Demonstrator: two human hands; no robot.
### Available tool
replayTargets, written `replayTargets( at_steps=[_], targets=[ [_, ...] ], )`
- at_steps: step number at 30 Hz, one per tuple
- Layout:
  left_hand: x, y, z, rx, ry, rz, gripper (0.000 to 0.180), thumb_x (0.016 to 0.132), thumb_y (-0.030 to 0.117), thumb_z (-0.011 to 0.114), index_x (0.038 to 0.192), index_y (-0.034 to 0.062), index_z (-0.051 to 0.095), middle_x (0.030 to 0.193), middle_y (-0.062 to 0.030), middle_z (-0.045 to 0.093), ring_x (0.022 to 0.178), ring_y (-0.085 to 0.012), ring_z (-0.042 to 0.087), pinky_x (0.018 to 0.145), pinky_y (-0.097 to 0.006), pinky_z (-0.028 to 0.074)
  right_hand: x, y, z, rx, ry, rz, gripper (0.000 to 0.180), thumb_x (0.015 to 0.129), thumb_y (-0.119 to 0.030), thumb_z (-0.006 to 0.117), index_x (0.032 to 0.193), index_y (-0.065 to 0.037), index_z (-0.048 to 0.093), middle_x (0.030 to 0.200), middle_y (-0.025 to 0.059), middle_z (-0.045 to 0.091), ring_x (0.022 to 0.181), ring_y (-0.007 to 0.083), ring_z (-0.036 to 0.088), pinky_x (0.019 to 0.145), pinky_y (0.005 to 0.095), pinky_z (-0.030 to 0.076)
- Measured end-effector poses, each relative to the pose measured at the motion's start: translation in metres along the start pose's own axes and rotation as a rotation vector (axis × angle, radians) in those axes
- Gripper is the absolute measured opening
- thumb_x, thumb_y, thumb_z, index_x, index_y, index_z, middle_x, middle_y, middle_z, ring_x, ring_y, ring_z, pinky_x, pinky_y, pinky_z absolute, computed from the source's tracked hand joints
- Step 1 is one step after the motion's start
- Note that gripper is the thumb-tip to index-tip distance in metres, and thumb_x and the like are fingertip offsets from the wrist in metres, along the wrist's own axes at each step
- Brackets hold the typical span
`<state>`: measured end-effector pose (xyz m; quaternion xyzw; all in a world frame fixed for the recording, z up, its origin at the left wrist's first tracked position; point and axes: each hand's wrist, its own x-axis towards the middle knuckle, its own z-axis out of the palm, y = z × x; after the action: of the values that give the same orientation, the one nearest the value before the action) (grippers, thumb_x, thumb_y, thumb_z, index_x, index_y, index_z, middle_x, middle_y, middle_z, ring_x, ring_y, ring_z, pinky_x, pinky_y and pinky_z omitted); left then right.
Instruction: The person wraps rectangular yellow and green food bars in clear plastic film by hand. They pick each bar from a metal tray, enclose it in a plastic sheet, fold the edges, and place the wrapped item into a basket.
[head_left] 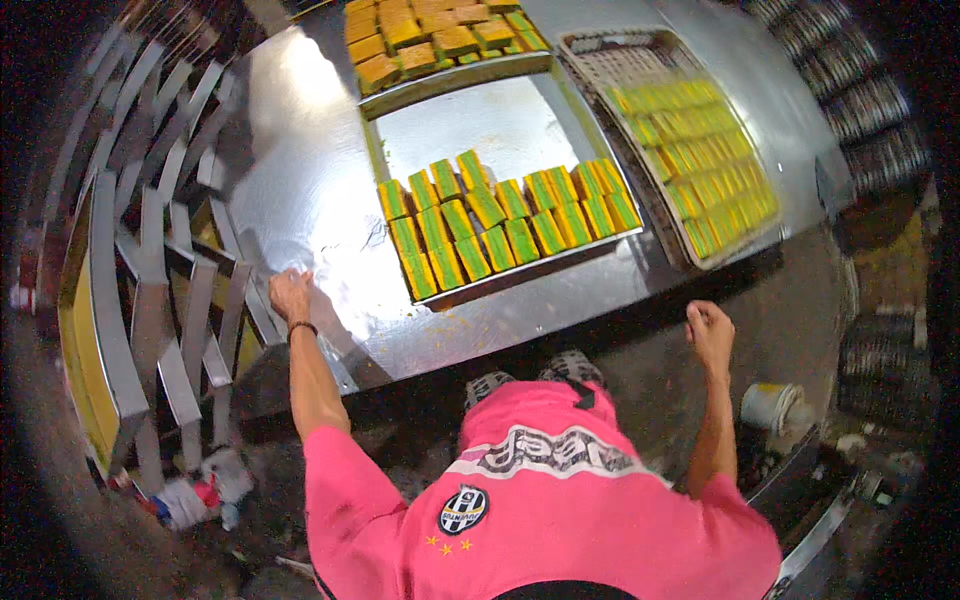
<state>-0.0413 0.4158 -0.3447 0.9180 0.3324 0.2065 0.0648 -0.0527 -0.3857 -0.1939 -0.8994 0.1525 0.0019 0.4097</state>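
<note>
My left hand (290, 294) is over the left end of the shiny metal table (330, 215), its fingers loosely curled with nothing visible in them. My right hand (711, 335) hangs in the air off the table's front edge, fingers curled in and holding nothing I can see. Between them on the table sits a square metal tray (535, 268). Green-and-yellow layered cake slices (470, 255) fill its near part in rows, while its far part shows bare bottom. To its right, a shallow crate (625, 65) holds more slices (705, 160) in rows, with its far end uncovered.
Brown-topped cake blocks (425, 40) are piled at the table's far side. Stacked metal trays (150, 270) crowd the left. Dark ridged stacks (865, 105) stand at the right. A white bucket (768, 408) is on the floor at right; bags (205, 490) lie at lower left.
</note>
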Motion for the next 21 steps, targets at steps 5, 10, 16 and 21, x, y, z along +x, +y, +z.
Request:
replayTargets(
  at_steps=[5,10,16,21],
  targets=[
    [0.018,-0.022,-0.012,0.198,-0.044,-0.043,0.016,0.081,0.016,0.071,0.088,0.0055,0.08,0.088,-0.0175,0.076,0.082,-0.0399,0.073,0.075,-0.048,0.059,0.009,-0.017,0.015,0.004,-0.143,0.024,0.023,0.095,-0.023,0.072,0.104,-0.002,0.075,0.075,0.0053,0.073,0.062,0.011,0.067,0.058,0.0277,0.054],
    [0.016,0.016,-0.015,0.432,-0.237,0.022,0.028,0.09,0.037,0.07,0.093,0.0101,0.077,0.094,-0.0085,0.076,0.094,-0.0307,0.074,0.079,-0.051,0.059,0.038,-0.032,0.012,-0.05,-0.232,-0.149,0.025,0.094,-0.023,0.072,0.103,0.0,0.075,0.074,0.0096,0.074,0.062,0.0134,0.068,0.061,0.0321,0.056],
    [-0.017,-0.057,-0.005,0.613,-0.271,0.065,0.024,0.089,0.03,0.068,0.09,0.0083,0.078,0.103,-0.014,0.076,0.105,-0.0332,0.071,0.093,-0.05,0.057,0.082,-0.051,0.037,-0.049,-0.491,-0.349,0.023,0.09,-0.019,0.073,0.104,-0.001,0.076,0.09,0.0155,0.077,0.077,0.0238,0.074,0.073,0.0365,0.058],
    [-0.034,-0.028,0.012,0.52,-0.235,-0.005,0.019,0.087,0.029,0.07,0.084,0.013,0.08,0.09,-0.0118,0.077,0.09,-0.0302,0.074,0.08,-0.047,0.055,0.093,-0.047,0.045,-0.189,-0.564,-0.474,0.024,0.091,-0.022,0.072,0.105,-0.003,0.076,0.09,0.0193,0.075,0.08,0.0314,0.075,0.074,0.0407,0.059]
  ],
)
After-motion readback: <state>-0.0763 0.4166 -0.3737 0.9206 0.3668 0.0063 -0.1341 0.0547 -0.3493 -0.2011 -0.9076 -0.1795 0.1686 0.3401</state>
